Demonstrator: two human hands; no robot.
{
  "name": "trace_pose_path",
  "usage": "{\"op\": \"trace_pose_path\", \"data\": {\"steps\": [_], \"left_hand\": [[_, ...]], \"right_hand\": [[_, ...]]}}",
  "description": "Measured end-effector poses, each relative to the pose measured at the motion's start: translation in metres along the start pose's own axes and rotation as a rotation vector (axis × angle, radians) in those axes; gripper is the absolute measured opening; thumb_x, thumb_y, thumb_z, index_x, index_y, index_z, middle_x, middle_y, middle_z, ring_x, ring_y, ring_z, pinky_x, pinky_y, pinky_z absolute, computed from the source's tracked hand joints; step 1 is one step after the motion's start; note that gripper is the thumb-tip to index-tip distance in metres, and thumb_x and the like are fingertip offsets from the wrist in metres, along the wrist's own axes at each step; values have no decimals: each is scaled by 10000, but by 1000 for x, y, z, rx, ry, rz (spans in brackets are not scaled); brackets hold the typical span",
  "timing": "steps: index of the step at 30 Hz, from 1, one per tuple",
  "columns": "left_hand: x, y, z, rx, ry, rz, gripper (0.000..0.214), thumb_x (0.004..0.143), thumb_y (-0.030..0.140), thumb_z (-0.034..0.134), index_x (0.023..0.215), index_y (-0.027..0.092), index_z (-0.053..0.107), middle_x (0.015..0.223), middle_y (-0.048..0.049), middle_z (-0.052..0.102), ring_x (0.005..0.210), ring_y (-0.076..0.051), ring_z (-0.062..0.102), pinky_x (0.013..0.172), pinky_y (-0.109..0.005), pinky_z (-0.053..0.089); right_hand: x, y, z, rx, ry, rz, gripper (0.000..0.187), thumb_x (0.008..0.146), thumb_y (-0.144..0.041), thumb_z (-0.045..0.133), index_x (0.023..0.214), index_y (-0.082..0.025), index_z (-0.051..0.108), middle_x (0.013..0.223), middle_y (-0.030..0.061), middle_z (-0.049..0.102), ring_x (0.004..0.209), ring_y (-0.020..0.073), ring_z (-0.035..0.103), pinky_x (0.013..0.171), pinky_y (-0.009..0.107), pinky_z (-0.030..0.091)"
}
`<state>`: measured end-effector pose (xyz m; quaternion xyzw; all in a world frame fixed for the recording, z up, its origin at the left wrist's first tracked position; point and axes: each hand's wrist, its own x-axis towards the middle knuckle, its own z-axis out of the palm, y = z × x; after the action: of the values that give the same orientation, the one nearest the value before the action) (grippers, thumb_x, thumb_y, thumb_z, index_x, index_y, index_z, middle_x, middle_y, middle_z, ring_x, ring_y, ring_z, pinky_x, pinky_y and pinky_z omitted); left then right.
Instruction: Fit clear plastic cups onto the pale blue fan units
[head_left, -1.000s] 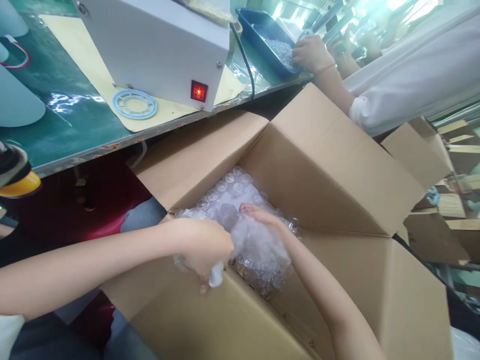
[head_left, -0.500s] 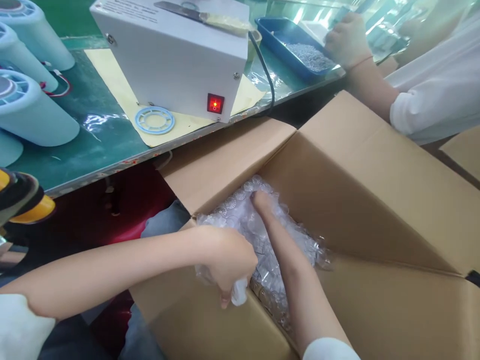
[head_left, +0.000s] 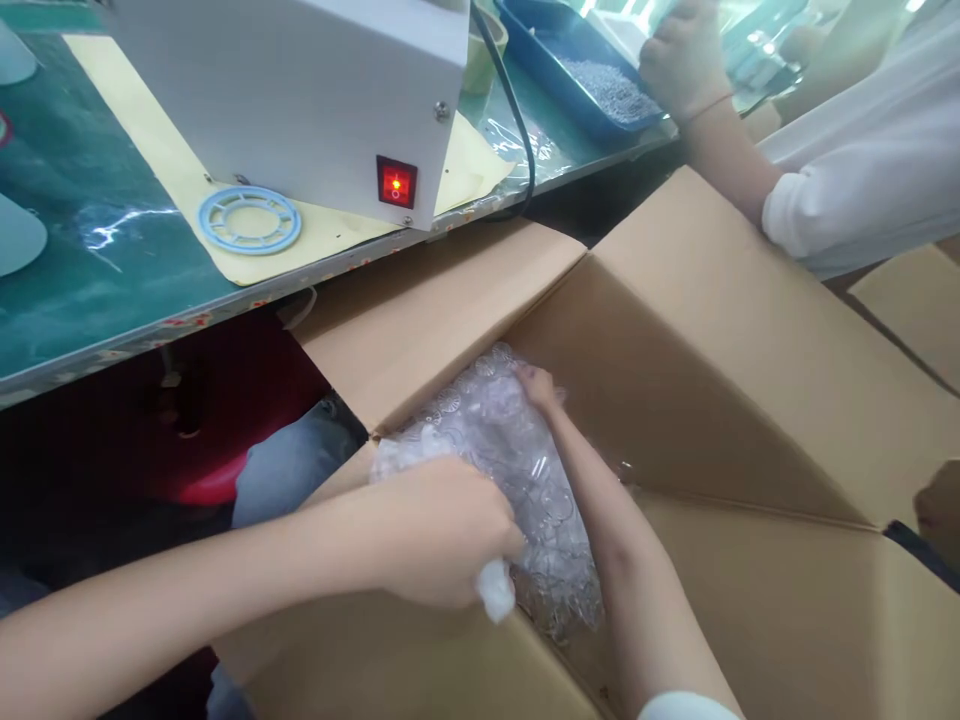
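Clear bubble wrap (head_left: 517, 470), crinkled and marked with round shapes, lies inside an open cardboard box (head_left: 720, 420). My left hand (head_left: 457, 535) is closed around a bunched part of it at the box's near left side, and a whitish tuft sticks out below the fist. Deeper in the box, my right hand (head_left: 538, 388) grips the far right edge of the wrap, its fingertips partly hidden. Whatever lies under the wrap is mostly covered.
On the green bench (head_left: 82, 320) stand a grey machine (head_left: 300, 100) with a lit red switch, a light-blue ring (head_left: 250, 220) and a blue tray (head_left: 555, 85) of small pieces. A co-worker's hand (head_left: 682, 60) is beside the tray. Raised box flaps surround my arms.
My view has shifted, so the bench things sit farther left and higher. The bubble wrap is pulled flatter and tauter between my hands, and my right hand has moved to its right edge.
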<state>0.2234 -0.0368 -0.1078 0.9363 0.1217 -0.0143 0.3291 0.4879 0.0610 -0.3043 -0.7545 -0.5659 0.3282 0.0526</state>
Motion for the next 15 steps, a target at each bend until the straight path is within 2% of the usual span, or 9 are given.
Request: {"op": "trace_pose_path", "data": {"steps": [4,7,11,15], "left_hand": [[-4,3,9,-14,147,8,196,814,288,568,651,181,584,659,11,644,618,-155,577,557,-313,360],[0,1,10,-20,162,-13,159,788,276,589,664,177,588,667,9,641,635,-163,590,551,-322,370],[5,0,7,-30,105,-56,154,752,298,616,661,177,584,638,2,625,630,-179,606,516,-322,369],[3,0,6,-49,104,-97,149,743,296,620,661,178,582,658,2,630,641,-175,615,516,-314,379]], "right_hand": [[36,-12,21,-198,133,216,362,893,-350,561,1188,-144,532,1179,99,571,1057,231,568,915,471,460],[44,-14,33,-281,166,272,375,898,-325,556,1224,-144,511,1192,103,565,1062,234,569,914,467,467],[35,0,34,-333,160,280,333,908,-323,542,1190,-147,537,1162,93,584,1030,217,585,893,446,484],[7,23,22,-326,129,231,265,906,-323,545,1092,-140,590,1130,88,601,1013,204,589,890,425,484]]}}
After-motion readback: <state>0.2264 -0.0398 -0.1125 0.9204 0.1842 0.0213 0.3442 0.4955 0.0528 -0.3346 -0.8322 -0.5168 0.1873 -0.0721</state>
